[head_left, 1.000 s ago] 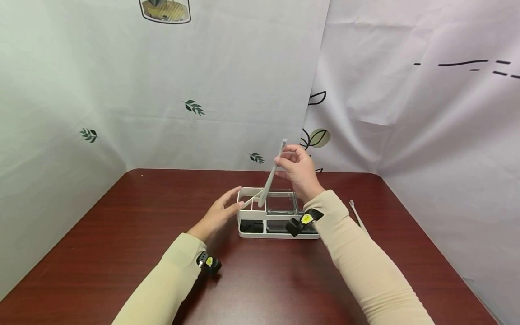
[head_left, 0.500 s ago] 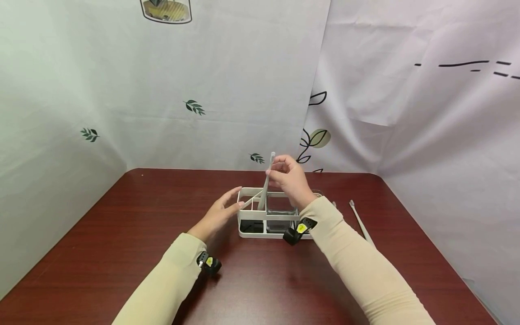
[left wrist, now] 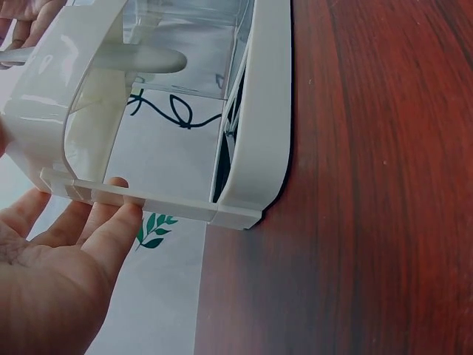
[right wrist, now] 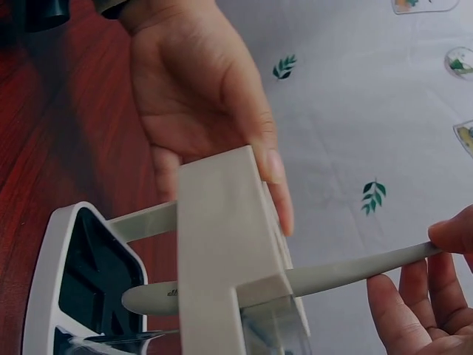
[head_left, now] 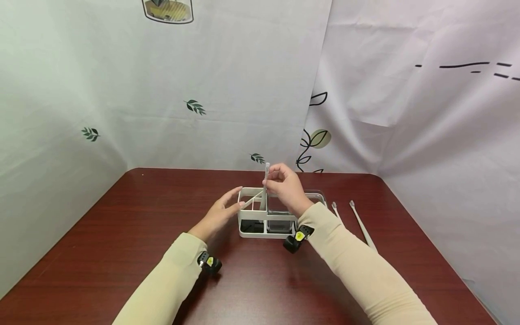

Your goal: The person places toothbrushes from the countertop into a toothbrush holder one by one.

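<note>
A white two-tier toothbrush holder (head_left: 253,215) stands on the table. Its left end is held by my left hand (head_left: 217,219), thumb at the front corner and fingers along the side, against the upright post (left wrist: 174,205). My right hand (head_left: 286,187) pinches a pale grey toothbrush (head_left: 266,174) near its bristle end, between thumb and fingers. The brush stands nearly upright in an upper compartment. In the right wrist view its handle (right wrist: 332,274) passes through the upper frame (right wrist: 218,222), the rounded bottom end hanging over the dark base tray (right wrist: 92,259).
Two more toothbrushes lie on the table to the right: one (head_left: 363,225) further out, another (head_left: 336,210) partly hidden by the right sleeve. A clear container (head_left: 279,225) sits in the middle of the holder. A printed cloth (head_left: 227,90) hangs behind the table.
My right hand has come down and left, lowering the toothbrush through the upper frame and turning it more upright. The left hand and holder stay put.
</note>
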`<action>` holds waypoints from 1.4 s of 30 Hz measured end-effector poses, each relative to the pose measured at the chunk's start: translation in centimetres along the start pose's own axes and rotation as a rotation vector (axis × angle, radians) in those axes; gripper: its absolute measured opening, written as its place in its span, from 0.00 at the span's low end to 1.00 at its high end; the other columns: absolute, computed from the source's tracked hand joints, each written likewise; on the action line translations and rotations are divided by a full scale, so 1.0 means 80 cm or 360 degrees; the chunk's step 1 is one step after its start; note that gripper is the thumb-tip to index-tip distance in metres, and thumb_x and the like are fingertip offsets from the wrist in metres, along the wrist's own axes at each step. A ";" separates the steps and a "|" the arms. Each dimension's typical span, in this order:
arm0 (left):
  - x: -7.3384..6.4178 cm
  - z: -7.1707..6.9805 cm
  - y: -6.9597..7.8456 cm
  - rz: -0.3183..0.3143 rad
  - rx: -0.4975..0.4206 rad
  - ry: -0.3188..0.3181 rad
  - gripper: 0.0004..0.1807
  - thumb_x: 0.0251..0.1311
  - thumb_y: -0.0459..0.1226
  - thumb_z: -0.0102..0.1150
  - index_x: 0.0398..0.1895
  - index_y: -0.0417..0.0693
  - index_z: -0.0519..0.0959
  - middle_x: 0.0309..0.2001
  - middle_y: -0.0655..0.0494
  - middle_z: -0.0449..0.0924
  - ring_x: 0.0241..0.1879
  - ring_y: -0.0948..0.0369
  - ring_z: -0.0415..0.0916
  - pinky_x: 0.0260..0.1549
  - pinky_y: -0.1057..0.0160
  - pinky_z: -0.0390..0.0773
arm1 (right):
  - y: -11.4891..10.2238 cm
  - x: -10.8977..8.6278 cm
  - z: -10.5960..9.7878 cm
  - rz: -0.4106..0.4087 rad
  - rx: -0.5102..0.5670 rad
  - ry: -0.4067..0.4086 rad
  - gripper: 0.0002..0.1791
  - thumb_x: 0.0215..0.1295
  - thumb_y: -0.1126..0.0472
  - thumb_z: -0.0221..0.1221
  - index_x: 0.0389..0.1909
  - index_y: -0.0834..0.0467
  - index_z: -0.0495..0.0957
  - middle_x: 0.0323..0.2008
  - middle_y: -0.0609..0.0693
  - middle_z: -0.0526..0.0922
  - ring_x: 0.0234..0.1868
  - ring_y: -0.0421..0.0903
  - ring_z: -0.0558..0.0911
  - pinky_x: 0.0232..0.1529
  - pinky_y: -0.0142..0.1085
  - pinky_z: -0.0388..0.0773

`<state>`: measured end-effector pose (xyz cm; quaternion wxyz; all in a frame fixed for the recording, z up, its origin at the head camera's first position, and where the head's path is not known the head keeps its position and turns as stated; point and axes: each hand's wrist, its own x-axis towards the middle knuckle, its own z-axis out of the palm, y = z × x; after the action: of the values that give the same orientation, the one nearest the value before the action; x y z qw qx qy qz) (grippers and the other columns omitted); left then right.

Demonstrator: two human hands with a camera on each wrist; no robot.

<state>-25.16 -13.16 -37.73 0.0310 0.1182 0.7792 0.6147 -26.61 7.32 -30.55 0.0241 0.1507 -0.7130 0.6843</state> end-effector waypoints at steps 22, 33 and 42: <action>-0.001 0.000 -0.001 -0.0017 0.0014 0.0010 0.33 0.67 0.40 0.55 0.74 0.48 0.58 0.71 0.42 0.56 0.67 0.46 0.58 0.62 0.45 0.63 | 0.017 -0.008 0.005 -0.0035 -0.0149 -0.0035 0.09 0.58 0.76 0.58 0.36 0.63 0.71 0.33 0.53 0.76 0.31 0.40 0.76 0.35 0.34 0.77; 0.000 0.000 0.001 -0.0025 0.0001 0.0003 0.33 0.67 0.41 0.55 0.73 0.49 0.58 0.70 0.43 0.57 0.66 0.47 0.59 0.62 0.45 0.63 | 0.017 -0.010 0.004 0.0021 -0.0140 -0.0012 0.09 0.59 0.76 0.58 0.36 0.63 0.71 0.30 0.47 0.75 0.31 0.40 0.76 0.35 0.34 0.79; -0.001 0.000 0.001 -0.0012 -0.0013 -0.0011 0.34 0.67 0.40 0.55 0.74 0.47 0.57 0.71 0.42 0.57 0.67 0.46 0.58 0.63 0.43 0.62 | 0.021 -0.008 0.004 0.0056 -0.0143 -0.0001 0.09 0.59 0.76 0.59 0.37 0.64 0.72 0.31 0.48 0.75 0.32 0.39 0.77 0.36 0.34 0.80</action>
<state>-25.05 -13.15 -37.67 0.0367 0.1172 0.7770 0.6174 -26.32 7.15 -32.34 0.0186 0.1371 -0.7456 0.6519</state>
